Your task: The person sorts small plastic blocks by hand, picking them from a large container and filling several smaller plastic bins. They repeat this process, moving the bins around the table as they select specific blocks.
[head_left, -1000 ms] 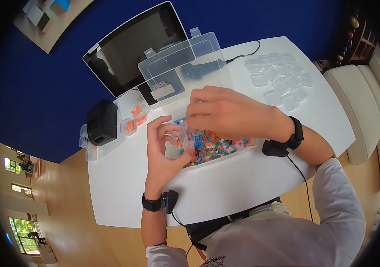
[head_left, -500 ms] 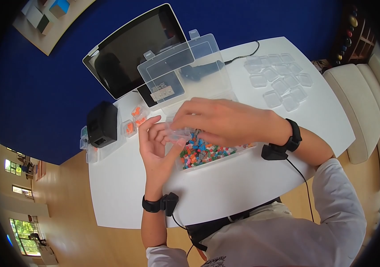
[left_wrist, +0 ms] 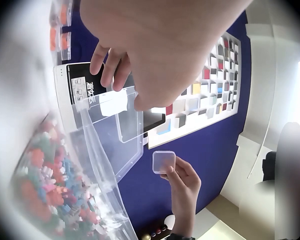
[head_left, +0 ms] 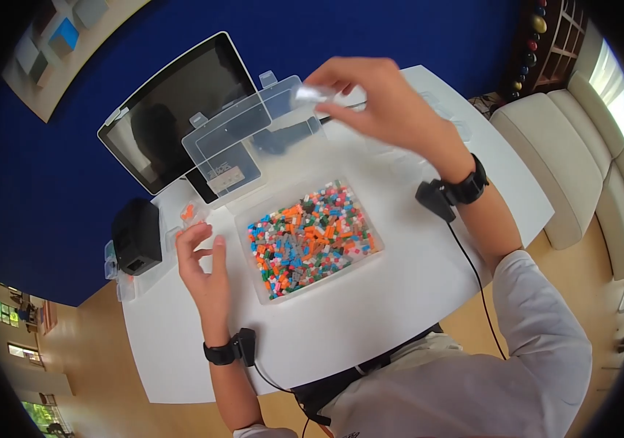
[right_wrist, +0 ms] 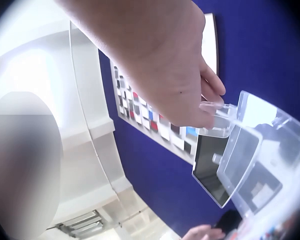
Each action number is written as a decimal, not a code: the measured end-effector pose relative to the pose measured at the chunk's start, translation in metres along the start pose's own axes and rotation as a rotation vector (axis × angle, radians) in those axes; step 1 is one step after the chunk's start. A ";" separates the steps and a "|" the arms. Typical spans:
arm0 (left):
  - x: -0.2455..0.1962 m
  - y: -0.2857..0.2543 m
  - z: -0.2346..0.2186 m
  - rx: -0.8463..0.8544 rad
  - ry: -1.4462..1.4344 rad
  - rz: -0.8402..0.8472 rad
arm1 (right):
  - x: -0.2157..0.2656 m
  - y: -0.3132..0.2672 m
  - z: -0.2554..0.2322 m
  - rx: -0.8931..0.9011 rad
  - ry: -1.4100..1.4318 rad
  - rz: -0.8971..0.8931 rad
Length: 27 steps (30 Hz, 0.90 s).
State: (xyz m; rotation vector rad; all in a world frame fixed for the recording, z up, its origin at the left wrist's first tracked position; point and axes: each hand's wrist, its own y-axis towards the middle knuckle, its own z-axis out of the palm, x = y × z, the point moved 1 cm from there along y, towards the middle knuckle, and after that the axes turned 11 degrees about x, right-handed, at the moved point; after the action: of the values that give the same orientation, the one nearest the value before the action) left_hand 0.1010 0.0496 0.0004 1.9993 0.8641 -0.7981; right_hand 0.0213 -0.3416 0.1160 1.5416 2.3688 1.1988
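My right hand [head_left: 385, 102] is raised above the far side of the table, pinching a small clear square box [left_wrist: 163, 162] between thumb and fingers. No bricks show inside the box. My left hand [head_left: 206, 274] hovers at the left of the brick bin, fingers loosely bent and holding nothing. Between the hands stands a clear plastic bin [head_left: 321, 281], full of small mixed toy bricks [head_left: 312, 237] in orange, blue, green, white and grey. Its transparent lid [head_left: 221, 150] stands up at the back.
Small clear boxes [head_left: 407, 164] lie at the right, partly hidden by my right arm. Small boxes with orange pieces [head_left: 192, 212] are beyond my left hand. A black device [head_left: 137, 237] stands at the left edge, and a dark monitor [head_left: 180, 113] behind the lid.
Both hands were together at the small box over the bricks. My right hand has lifted it away toward the far right; my left hand has let go and drawn left. The head view has shifted.
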 end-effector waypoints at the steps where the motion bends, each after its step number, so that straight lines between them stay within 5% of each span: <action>1: 0.002 0.002 -0.005 -0.002 0.131 -0.013 | -0.020 -0.001 -0.011 -0.046 -0.091 0.056; 5: 0.020 0.002 -0.015 0.019 0.377 0.020 | -0.101 -0.025 -0.034 -0.104 -0.312 0.271; 7: 0.035 0.004 -0.019 0.017 0.440 0.089 | -0.129 -0.039 -0.033 0.004 -0.418 0.582; 15: 0.063 -0.002 -0.016 0.291 0.638 -0.018 | -0.179 -0.075 -0.003 0.208 -0.474 0.636; 27: 0.064 -0.004 -0.015 0.252 0.610 -0.029 | -0.188 -0.076 0.003 0.319 -0.192 0.564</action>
State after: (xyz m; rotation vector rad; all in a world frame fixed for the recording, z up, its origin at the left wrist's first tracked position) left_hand 0.1376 0.0829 -0.0435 2.5141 1.1770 -0.3106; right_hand 0.0584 -0.5057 0.0023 2.4152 2.1410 0.6956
